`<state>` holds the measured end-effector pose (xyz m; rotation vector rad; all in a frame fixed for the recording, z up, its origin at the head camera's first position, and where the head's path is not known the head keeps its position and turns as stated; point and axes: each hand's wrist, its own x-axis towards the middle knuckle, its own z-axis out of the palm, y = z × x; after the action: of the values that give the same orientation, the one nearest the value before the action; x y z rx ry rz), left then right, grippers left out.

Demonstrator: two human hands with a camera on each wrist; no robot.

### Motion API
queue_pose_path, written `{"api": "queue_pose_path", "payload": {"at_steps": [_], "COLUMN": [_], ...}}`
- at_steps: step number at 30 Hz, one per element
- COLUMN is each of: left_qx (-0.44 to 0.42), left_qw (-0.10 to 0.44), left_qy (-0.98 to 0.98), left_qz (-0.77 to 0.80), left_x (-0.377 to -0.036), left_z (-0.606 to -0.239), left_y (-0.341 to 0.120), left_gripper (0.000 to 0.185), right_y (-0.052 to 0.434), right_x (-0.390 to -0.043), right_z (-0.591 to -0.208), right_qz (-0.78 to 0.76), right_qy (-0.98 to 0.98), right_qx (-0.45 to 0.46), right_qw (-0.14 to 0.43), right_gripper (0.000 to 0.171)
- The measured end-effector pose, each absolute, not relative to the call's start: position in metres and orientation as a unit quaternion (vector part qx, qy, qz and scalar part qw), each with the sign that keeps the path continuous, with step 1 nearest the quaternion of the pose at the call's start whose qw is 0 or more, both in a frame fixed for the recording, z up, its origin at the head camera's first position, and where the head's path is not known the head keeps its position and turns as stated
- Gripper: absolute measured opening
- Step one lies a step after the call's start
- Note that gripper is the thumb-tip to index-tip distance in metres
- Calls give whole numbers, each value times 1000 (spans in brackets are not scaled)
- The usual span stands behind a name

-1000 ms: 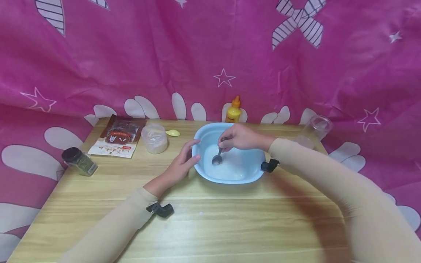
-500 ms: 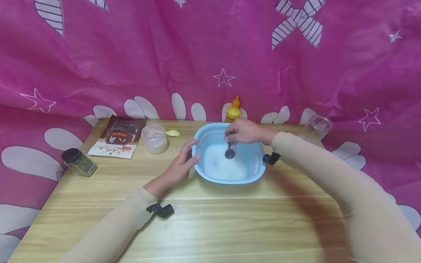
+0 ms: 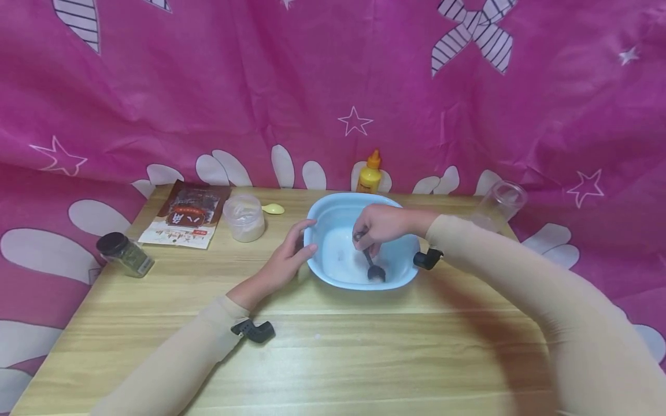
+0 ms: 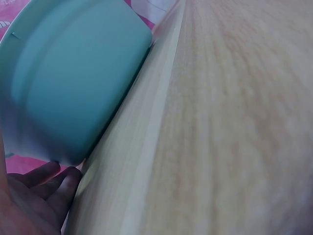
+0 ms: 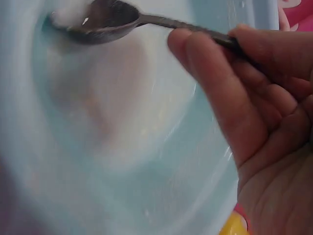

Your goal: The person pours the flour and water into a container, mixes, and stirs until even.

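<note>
Dark metal, the spoon (image 3: 376, 267) has a rounded bowl and a thin handle; your right hand (image 3: 378, 225) pinches that handle between thumb and curled fingers, and the spoon's bowl sits low in the near right part of the pale blue basin (image 3: 333, 208). A white, powdery or pasty mass (image 3: 340, 257) covers the basin's floor, and in the right wrist view a little of it clings to the spoon's tip (image 5: 68, 12). The basin stands on the wooden counter (image 3: 333, 358), towards its far side.

Your left hand (image 3: 288, 257) rests against the basin's left wall with the fingers relaxed, the thumb at the rim; it grasps nothing.

Beyond the basin stands a yellow squeeze bottle (image 3: 369, 173). To the left are a lidded translucent tub (image 3: 243, 216), a small yellow scoop (image 3: 273, 208), a brown packet (image 3: 186, 215) and a dark-capped jar (image 3: 125, 254) lying on its side. A clear tumbler (image 3: 496, 205) lies tilted at the far right.

Blur softens the right wrist view, so the white mass's texture is hard to judge. In the left wrist view only your fingertips (image 4: 44, 188) show, cut off at the corner, and the packet's print is too small to read.
</note>
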<state>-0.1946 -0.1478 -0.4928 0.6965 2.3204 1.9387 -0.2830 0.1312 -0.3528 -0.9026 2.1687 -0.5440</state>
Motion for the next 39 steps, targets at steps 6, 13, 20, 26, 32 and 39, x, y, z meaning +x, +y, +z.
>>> {"api": "queue_pose_path", "payload": {"at_steps": [6,13,20,26,32,39], "left_qx": [229,228,230,233,236,232], "left_qw": [20,21,21,17,15,14], "left_qy": [740,746,749,744,739,748], "left_qz": [632,625,621,626,631,622], "left_x": [-194,-195,-195,-195,-195,-195], "left_z": [-494,-493,-493,-493,-494,-493], "left_y": [-148,-148,-149,-149,-148,-149], "left_gripper": [59,58,58,58,59,58], "right_y": [119,130,135,119,115,131], "right_x": [-283,-298,-296,-280,-286,-299], "right_z": [-360,-357,-354,-358,-363,-359], "right_qz": [-285,-225,-139,-266,-314,-222], "right_qy": [849,912,898,847,873,924], "right_qx": [-320,-312,-348,-341,-303,-294], "right_qw": [309,144,231,308,219,103], "right_gripper": [17,16,16,16,19,17]}}
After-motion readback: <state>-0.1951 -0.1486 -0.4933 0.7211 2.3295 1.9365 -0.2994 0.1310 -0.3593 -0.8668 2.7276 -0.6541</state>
